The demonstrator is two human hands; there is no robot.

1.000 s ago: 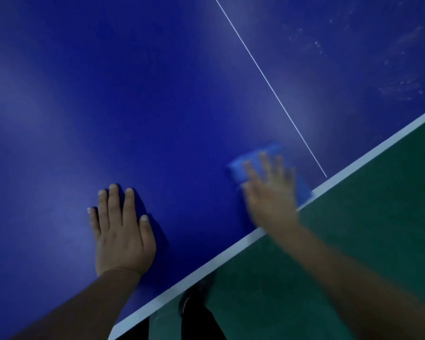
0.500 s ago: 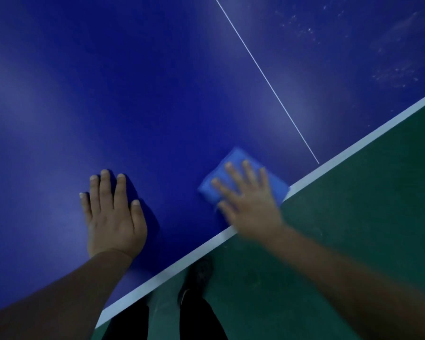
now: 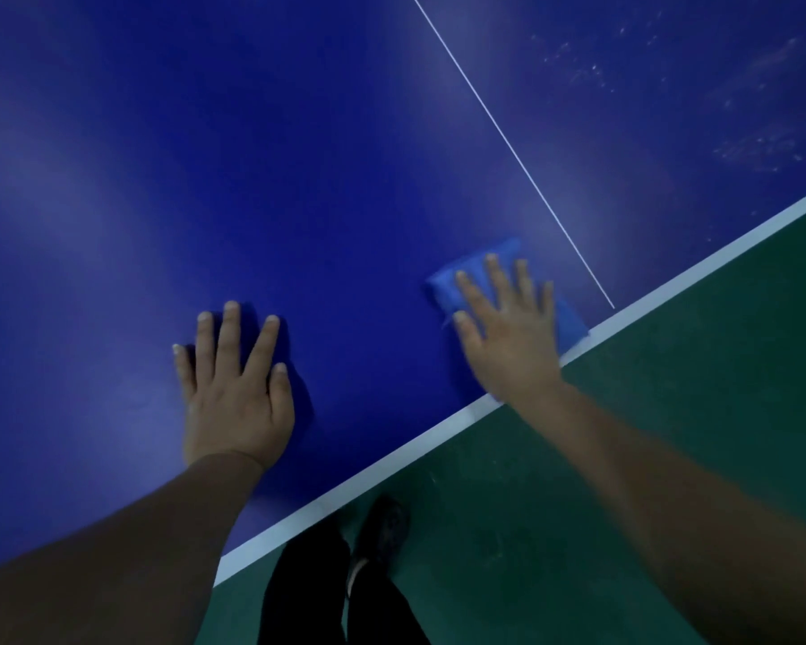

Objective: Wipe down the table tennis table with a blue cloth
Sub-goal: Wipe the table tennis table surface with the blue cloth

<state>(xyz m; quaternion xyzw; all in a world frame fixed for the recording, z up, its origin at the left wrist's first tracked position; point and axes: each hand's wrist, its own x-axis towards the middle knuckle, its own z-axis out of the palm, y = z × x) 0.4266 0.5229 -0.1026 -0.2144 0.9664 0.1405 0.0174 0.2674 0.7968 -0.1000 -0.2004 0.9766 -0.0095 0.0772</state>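
The dark blue table tennis table (image 3: 299, 155) fills most of the head view, with a thin white centre line (image 3: 508, 137) and a white edge band (image 3: 415, 444). A folded blue cloth (image 3: 447, 284) lies flat on the table close to that edge. My right hand (image 3: 508, 337) presses flat on the cloth with fingers spread, covering most of it. My left hand (image 3: 233, 388) rests palm down on the bare table surface to the left, fingers apart, holding nothing.
Pale dust smears (image 3: 754, 146) mark the table at the upper right, beyond the centre line. Green floor (image 3: 647, 435) lies past the table's edge. My dark trouser legs and a shoe (image 3: 382, 528) stand by the edge at the bottom.
My right hand slid the cloth left along the edge, then back right toward the centre line. My left hand stayed flat on the table.
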